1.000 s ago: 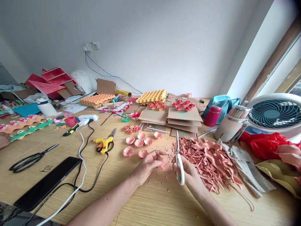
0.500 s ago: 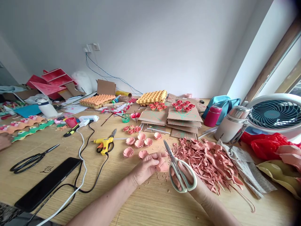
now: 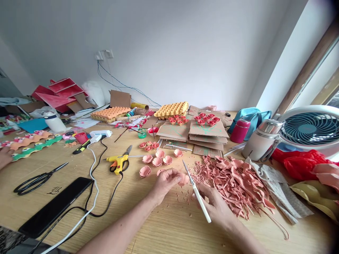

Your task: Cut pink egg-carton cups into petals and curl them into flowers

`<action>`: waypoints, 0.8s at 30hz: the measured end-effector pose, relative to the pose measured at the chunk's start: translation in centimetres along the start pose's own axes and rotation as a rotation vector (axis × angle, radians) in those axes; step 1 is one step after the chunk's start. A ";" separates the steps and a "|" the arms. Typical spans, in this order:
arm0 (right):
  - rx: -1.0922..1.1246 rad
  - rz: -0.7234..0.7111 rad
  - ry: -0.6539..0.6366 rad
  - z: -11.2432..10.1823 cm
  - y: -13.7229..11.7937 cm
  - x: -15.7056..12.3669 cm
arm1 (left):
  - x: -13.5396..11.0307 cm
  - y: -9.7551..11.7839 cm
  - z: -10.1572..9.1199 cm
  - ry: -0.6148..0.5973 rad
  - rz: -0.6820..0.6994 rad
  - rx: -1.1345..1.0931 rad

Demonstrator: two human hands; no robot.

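Note:
Between the thumb and fingers of my left hand (image 3: 166,185) is a pink egg-carton cup (image 3: 183,179), its edge turned toward the scissors. My right hand (image 3: 213,203) grips white-handled scissors (image 3: 197,194), now seen edge-on with the blades pointing up and away, beside the cup. Whether the blades touch the cup I cannot tell. Just beyond my left hand stand several trimmed pink cups (image 3: 157,161) shaped like flowers. Small pink snippets (image 3: 185,198) lie under my hands. A heap of pink carton scraps (image 3: 233,183) is right of my right hand.
A yellow glue gun (image 3: 118,164), its cord, black scissors (image 3: 39,179) and a black slab (image 3: 57,206) lie to the left. Cardboard sheets (image 3: 208,130) with red paper flowers stand behind. A thermos (image 3: 261,139) and a fan (image 3: 309,128) are right. Another person's hand (image 3: 4,157) shows far left.
My right hand has rolled over, turning the scissors from flat-on to edge-on. My left hand has raised the cup slightly and turned it toward the blades.

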State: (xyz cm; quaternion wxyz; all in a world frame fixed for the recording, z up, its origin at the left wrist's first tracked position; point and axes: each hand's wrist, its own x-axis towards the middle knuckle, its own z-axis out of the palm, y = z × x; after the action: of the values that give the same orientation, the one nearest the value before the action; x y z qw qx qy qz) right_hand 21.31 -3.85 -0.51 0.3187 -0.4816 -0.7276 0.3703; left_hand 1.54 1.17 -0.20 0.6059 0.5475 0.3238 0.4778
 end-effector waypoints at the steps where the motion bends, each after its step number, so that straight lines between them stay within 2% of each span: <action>1: -0.087 -0.020 0.019 0.0 0.0 0.0 | 0.0 0.0 0.0 0.029 0.002 0.010; 4: -0.334 -0.077 0.072 -0.1 0.4 0.0 | 0.2 -0.1 -0.3 0.091 0.011 0.025; 9: -0.594 -0.160 0.147 -0.1 1.3 0.2 | 0.4 -0.2 -0.7 0.081 0.061 0.030; 13: -0.676 -0.218 0.194 -0.2 1.3 0.2 | 0.4 -0.6 -1.0 0.121 0.038 0.027; 19: -0.728 -0.207 0.218 -0.2 1.2 0.2 | 0.3 -0.8 -1.0 0.126 0.019 0.016; 24: -0.725 -0.210 0.208 -0.1 1.1 0.2 | 0.2 -0.5 -0.7 0.080 0.001 -0.036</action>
State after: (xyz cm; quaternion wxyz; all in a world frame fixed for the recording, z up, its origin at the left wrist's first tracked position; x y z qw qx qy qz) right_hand 21.86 -3.39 -1.37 0.2362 -0.5210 -0.8202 0.0038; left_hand 1.08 1.65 -0.80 0.6021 0.5171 0.3387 0.5053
